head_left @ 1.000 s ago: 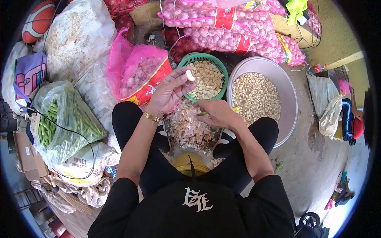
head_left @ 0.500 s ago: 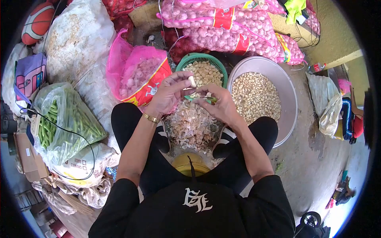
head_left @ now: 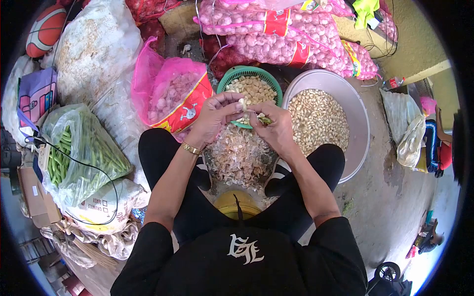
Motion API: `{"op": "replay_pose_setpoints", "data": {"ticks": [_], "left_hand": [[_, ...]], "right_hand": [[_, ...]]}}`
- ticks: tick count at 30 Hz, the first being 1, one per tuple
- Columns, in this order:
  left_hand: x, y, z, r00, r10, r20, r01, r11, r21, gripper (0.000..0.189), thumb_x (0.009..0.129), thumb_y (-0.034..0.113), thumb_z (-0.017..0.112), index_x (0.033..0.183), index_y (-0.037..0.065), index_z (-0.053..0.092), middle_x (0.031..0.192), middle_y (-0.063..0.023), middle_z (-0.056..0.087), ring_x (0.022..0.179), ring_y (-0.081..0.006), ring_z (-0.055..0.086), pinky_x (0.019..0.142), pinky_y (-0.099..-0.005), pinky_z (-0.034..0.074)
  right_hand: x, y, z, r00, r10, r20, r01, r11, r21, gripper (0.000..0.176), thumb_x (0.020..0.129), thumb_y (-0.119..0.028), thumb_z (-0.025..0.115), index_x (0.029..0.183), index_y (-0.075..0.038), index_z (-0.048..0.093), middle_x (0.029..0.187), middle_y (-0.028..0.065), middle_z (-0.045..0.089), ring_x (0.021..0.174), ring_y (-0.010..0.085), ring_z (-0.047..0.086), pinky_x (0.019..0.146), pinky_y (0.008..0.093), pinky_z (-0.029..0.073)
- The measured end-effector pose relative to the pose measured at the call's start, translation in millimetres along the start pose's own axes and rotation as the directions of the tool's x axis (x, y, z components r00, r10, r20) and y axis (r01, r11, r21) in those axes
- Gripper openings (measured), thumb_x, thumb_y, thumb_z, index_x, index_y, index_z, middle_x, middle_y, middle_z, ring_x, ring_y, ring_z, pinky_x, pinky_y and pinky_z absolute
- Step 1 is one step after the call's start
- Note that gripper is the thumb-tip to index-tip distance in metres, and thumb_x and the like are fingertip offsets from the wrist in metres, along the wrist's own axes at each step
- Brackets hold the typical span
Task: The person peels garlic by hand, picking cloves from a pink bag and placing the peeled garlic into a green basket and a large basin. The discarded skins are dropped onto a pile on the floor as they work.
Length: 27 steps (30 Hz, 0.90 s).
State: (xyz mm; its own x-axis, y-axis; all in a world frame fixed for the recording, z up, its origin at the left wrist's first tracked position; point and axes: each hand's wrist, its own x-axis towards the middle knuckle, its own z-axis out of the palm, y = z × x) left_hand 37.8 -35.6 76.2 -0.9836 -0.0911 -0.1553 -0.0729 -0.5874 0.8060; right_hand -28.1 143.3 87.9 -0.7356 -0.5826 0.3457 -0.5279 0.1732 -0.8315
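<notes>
Between the thumb and fingers of my left hand (head_left: 216, 117) is a pale garlic clove (head_left: 242, 102), held upright above the heap of garlic skins (head_left: 240, 157). My right hand (head_left: 279, 129) closes around a small green-handled knife (head_left: 265, 119), whose blade is hard to make out. Its thumb and fingertip meet the side of the clove. Just beyond both hands stands a green plastic basket (head_left: 279, 88) of peeled cloves, partly hidden by them. To the right, a large greyish basin (head_left: 364, 133) holds many cloves.
An open pink mesh sack (head_left: 143, 93) of garlic stands at left. Full garlic sacks (head_left: 316, 44) are stacked at the back. Green beans fill a clear plastic bag (head_left: 91, 153). A yellow container (head_left: 232, 204) sits between my legs. Another person (head_left: 429, 239) appears at far right.
My right hand has come up to the clove, its fingertips now touching it. The green handle has turned back into the right palm. My left hand stays nearly in place.
</notes>
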Motion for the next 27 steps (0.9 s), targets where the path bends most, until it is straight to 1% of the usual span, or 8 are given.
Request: {"op": "replay_pose_setpoints", "data": {"ticks": [2,9,12,15,17,20,24,27], "left_hand": [[0.4,-0.3,1.7,0.999,-0.024,-0.047,0.027,0.998,0.060,0.026,0.089,0.005,0.063,0.115,0.000,0.060,0.102,-0.0053,0.064,0.093,-0.0132,0.063,0.084,-0.0288,0.055],[1.1,-2.7,5.7,0.995,-0.024,-0.093,0.034,0.994,0.106,0.027,0.089,0.005,0.064,0.115,0.001,0.061,0.102,-0.0040,0.064,0.092,-0.0115,0.063,0.083,-0.0279,0.054],[1.6,-4.9,5.6,0.996,-0.035,-0.083,0.041,0.997,0.066,0.029,0.088,0.004,0.064,0.117,0.001,0.060,0.102,-0.0036,0.064,0.092,-0.0114,0.062,0.083,-0.0273,0.055],[0.8,-4.9,7.8,0.998,-0.008,-0.059,0.014,0.995,0.103,0.031,0.088,0.003,0.065,0.119,0.001,0.060,0.101,-0.0037,0.064,0.091,-0.0116,0.062,0.082,-0.0267,0.055],[1.4,-4.6,4.3,0.999,-0.007,-0.032,0.010,0.997,0.081,0.032,0.088,0.001,0.063,0.119,0.000,0.059,0.100,-0.0044,0.064,0.090,-0.0119,0.063,0.082,-0.0269,0.055],[-0.8,2.5,4.0,1.000,-0.003,-0.025,0.005,0.997,0.082,0.031,0.088,0.000,0.063,0.119,0.000,0.060,0.101,-0.0054,0.064,0.089,-0.0125,0.064,0.084,-0.0276,0.056],[-2.1,3.5,-4.8,1.000,0.015,-0.023,-0.014,0.997,0.075,0.032,0.087,0.000,0.064,0.119,0.000,0.059,0.103,-0.0064,0.064,0.093,-0.0131,0.064,0.086,-0.0280,0.056],[-2.4,4.2,-6.6,0.999,-0.014,-0.045,0.012,0.999,-0.049,0.031,0.088,0.001,0.063,0.118,-0.001,0.059,0.103,-0.0072,0.064,0.091,-0.0144,0.065,0.086,-0.0288,0.057]], "right_hand": [[-1.2,6.1,1.8,0.999,0.050,0.010,-0.050,0.999,0.014,0.021,0.070,-0.004,0.072,0.091,-0.004,0.069,0.081,0.0120,0.066,0.070,0.0263,0.065,0.062,0.0334,0.051],[2.1,7.0,2.2,0.999,0.042,0.010,-0.042,0.999,0.001,0.020,0.069,-0.005,0.072,0.089,-0.003,0.067,0.080,0.0131,0.066,0.071,0.0279,0.065,0.064,0.0348,0.051],[2.9,9.7,4.9,0.991,0.132,0.015,-0.133,0.989,0.070,0.021,0.069,-0.006,0.072,0.089,-0.001,0.066,0.080,0.0146,0.065,0.072,0.0288,0.065,0.064,0.0351,0.051],[3.6,10.1,6.2,0.986,0.161,0.032,-0.164,0.981,0.099,0.018,0.073,-0.007,0.071,0.089,0.001,0.066,0.079,0.0148,0.066,0.072,0.0231,0.066,0.065,0.0325,0.051],[4.9,5.1,4.9,0.966,0.257,0.024,-0.257,0.942,0.215,0.016,0.078,-0.009,0.069,0.089,0.003,0.067,0.080,0.0133,0.068,0.073,0.0163,0.064,0.068,0.0302,0.050],[8.2,-0.3,-4.3,0.947,0.320,-0.019,-0.309,0.926,0.215,0.016,0.081,-0.011,0.068,0.089,0.004,0.067,0.081,0.0118,0.069,0.075,0.0124,0.062,0.070,0.0292,0.050],[6.9,-2.0,-10.4,0.965,0.262,0.015,-0.259,0.947,0.190,0.016,0.081,-0.011,0.069,0.088,0.004,0.067,0.081,0.0109,0.069,0.075,0.0132,0.062,0.071,0.0293,0.050],[1.3,2.2,-5.7,0.986,0.134,0.102,-0.152,0.969,0.197,0.017,0.079,-0.010,0.070,0.091,0.001,0.068,0.079,0.0116,0.068,0.074,0.0161,0.063,0.071,0.0288,0.050]]}}
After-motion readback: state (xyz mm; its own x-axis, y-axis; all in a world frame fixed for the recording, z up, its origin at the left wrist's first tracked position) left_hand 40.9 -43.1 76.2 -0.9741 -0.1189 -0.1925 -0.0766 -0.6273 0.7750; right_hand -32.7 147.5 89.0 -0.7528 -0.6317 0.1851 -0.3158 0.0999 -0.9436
